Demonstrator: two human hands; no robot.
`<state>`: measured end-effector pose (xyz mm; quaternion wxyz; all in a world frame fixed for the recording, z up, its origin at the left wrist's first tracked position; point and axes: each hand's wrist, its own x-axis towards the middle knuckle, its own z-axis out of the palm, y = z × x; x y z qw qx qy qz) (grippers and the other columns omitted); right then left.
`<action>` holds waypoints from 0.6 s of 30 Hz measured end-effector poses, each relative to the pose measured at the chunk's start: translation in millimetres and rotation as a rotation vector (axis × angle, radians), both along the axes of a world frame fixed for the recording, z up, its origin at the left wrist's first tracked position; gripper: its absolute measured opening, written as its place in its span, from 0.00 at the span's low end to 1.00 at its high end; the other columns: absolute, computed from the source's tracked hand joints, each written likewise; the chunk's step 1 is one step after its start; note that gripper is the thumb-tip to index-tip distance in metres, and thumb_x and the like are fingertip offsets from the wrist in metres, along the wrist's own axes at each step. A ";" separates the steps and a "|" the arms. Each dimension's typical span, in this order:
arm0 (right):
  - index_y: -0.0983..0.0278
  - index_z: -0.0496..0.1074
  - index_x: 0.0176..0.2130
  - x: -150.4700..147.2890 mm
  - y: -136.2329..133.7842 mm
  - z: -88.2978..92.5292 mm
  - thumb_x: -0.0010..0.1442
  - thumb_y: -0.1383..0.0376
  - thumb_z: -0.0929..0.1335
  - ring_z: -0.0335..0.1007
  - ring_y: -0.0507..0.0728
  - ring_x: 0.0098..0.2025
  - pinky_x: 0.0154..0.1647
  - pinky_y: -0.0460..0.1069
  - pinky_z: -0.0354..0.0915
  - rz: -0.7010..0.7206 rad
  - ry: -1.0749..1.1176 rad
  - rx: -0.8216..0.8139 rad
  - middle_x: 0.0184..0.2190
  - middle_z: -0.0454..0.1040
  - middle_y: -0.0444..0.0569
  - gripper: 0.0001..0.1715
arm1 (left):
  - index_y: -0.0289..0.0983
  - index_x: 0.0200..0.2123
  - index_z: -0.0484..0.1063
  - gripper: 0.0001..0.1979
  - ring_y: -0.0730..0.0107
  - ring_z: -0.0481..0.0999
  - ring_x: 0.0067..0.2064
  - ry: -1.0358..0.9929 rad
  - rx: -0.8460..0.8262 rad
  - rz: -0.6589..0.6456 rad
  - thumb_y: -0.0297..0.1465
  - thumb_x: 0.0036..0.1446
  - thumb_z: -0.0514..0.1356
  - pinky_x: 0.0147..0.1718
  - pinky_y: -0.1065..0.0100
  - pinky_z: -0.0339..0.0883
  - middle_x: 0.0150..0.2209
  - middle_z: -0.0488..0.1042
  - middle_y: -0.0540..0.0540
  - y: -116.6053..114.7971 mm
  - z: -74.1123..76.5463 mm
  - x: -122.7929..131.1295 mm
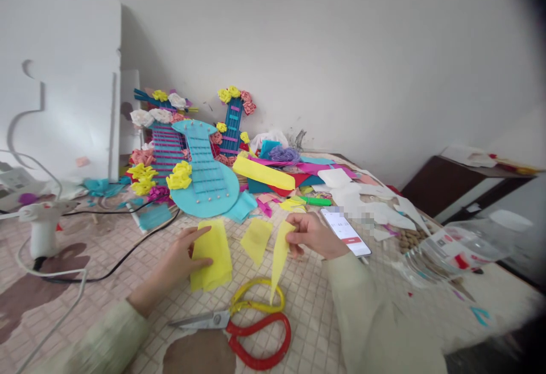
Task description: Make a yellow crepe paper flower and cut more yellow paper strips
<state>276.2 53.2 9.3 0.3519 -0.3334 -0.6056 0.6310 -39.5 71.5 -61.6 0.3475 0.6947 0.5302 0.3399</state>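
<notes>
Right hand (309, 234) has the strip (279, 254) pinched up top, dangling longways toward the scissors (220, 320); left hand (184, 256) grips the stack (218, 254) past their blades (196, 321).

The worktop (309, 323) has a pale grid pattern with brown patches (198, 354), one just on the near side of the scissors (230, 325), which lie directly on it. Just beyond the scissors lies a yellow sheet (256, 241). Well to their left is a glue gun (41, 229); beyond them to the right lie a phone (346, 233) and white scraps (390, 215), and well to their right a clear bottle (456, 247).
</notes>
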 end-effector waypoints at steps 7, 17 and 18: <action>0.64 0.64 0.33 -39.6 27.3 31.8 0.33 0.46 0.75 0.68 0.51 0.16 0.14 0.44 0.62 0.294 -0.130 0.008 0.21 0.73 0.42 0.34 | 0.33 0.47 0.70 0.29 0.57 0.69 0.41 0.101 0.044 0.008 0.33 0.38 0.65 0.36 0.62 0.66 0.43 0.63 0.42 2.8 2.6 -0.5; 0.69 0.68 0.36 -121.9 76.5 -14.5 0.61 0.65 0.66 0.65 0.47 0.21 0.23 0.44 0.64 0.019 -0.703 0.178 0.24 0.69 0.41 0.07 | 0.34 0.50 0.65 0.33 0.66 0.70 0.33 0.133 0.067 0.042 0.26 0.35 0.62 0.32 0.67 0.66 0.40 0.67 0.44 0.2 5.6 -0.2; 0.69 0.68 0.37 -125.1 76.2 -17.5 0.62 0.64 0.65 0.66 0.48 0.23 0.25 0.45 0.66 0.013 -0.744 0.179 0.27 0.70 0.42 0.08 | 0.34 0.51 0.65 0.33 0.66 0.70 0.34 0.129 0.067 0.044 0.25 0.35 0.61 0.32 0.67 0.66 0.40 0.68 0.44 -0.1 5.2 -0.2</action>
